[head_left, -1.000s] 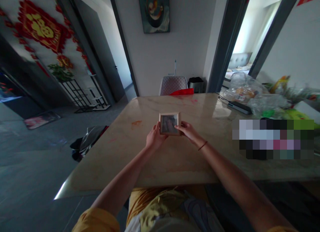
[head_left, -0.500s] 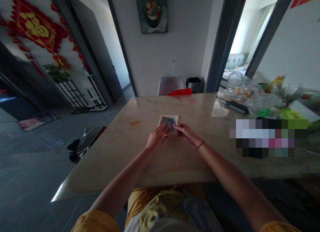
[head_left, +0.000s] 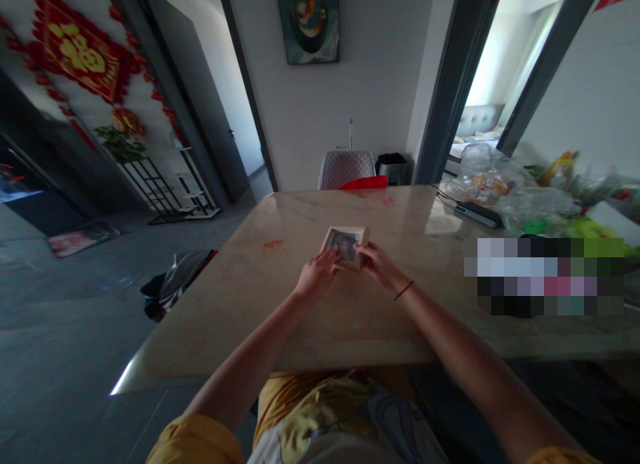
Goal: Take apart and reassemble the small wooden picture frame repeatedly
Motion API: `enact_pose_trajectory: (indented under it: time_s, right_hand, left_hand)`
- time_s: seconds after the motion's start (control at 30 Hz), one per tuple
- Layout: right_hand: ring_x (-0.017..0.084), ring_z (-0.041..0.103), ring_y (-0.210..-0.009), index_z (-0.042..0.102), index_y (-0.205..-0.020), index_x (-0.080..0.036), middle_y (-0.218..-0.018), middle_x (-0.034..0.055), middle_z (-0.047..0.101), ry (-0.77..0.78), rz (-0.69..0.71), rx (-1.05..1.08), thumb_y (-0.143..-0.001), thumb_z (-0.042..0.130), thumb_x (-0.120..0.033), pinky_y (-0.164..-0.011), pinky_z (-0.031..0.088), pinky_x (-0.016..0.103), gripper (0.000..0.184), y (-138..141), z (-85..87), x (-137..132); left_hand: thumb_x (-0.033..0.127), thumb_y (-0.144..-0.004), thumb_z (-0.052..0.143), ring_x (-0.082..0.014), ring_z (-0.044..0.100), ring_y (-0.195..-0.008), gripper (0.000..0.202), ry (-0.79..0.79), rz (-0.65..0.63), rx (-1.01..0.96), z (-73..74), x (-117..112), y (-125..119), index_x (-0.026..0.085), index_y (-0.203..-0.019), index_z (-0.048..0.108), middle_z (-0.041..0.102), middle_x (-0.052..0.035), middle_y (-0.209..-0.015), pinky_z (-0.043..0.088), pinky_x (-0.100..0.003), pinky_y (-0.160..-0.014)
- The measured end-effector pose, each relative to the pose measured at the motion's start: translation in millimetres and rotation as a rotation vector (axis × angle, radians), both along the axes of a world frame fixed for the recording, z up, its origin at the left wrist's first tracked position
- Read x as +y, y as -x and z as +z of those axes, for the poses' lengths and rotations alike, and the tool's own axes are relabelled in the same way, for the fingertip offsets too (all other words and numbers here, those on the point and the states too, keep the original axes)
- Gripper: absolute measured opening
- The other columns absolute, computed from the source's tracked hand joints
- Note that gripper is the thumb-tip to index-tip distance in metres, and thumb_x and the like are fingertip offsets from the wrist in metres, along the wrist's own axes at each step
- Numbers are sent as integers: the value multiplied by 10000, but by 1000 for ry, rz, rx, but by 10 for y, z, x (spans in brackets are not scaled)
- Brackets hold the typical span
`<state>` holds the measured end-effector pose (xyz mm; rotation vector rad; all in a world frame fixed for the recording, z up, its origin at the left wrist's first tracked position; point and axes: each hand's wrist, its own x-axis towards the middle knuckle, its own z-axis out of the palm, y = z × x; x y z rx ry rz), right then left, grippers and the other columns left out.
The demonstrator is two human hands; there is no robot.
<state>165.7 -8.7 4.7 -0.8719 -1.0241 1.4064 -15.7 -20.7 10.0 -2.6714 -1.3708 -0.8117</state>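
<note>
A small picture frame [head_left: 346, 243] with a pale wooden border and a dark grey picture is at the middle of the table, slightly turned. On its right side my right hand [head_left: 380, 264] grips the border, thumb on the front and the other fingers mostly hidden behind. My left hand [head_left: 318, 273] rests its stretched fingers over the lower left border and the edge of the picture. Whether the frame lies flat on the table or is lifted a little, I cannot tell.
The marble-patterned table [head_left: 240, 331] carries plastic bags [head_left: 537, 207] and a dark elongated device [head_left: 479, 214] on the right, near a blurred-out patch. Beyond the far edge stands a quilted chair [head_left: 347, 169] with a red item [head_left: 365, 183].
The picture frame has turned slightly and shifted a little right. My left fingers have drawn together toward its left border, uncovering more of the picture. My right hand keeps its grip.
</note>
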Motion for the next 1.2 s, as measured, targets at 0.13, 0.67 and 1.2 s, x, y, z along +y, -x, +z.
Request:
enact_pose_trajectory:
  time_s: [0.13, 0.67, 1.2]
  right_hand:
    - [196, 614, -913, 565, -1014, -241, -1030, 43, 657, 1, -14, -20, -636, 678, -345, -705, 487, 286, 408, 16, -26, 2]
    - [213, 630, -904, 576, -1018, -244, -1027, 40, 672, 26, -33, -45, -641, 678, -307, -667, 497, 282, 395, 29, -23, -11]
    - [189, 636, -832, 585, -1024, -248, -972, 28, 687, 42, -14, -29, -658, 656, -324, -630, 473, 264, 381, 1, 21, -38]
  left_hand:
    - [127, -814, 586, -215, 564, -1151, 408, 51, 24, -1, 6, -25, -12, 203, -1208, 515, 572, -88, -1284, 467, -364, -959]
    - [109, -786, 581, -237, 537, -1168, 421, 101, 38, 21, 38, -37, -30, 216, -1180, 478, 553, -90, -1260, 464, -384, -947]
    - [76, -805, 533, -200, 482, -1231, 552, 39, -15, 62, 33, -35, -26, 246, -1318, 426, 497, -53, -1367, 438, -352, -990]
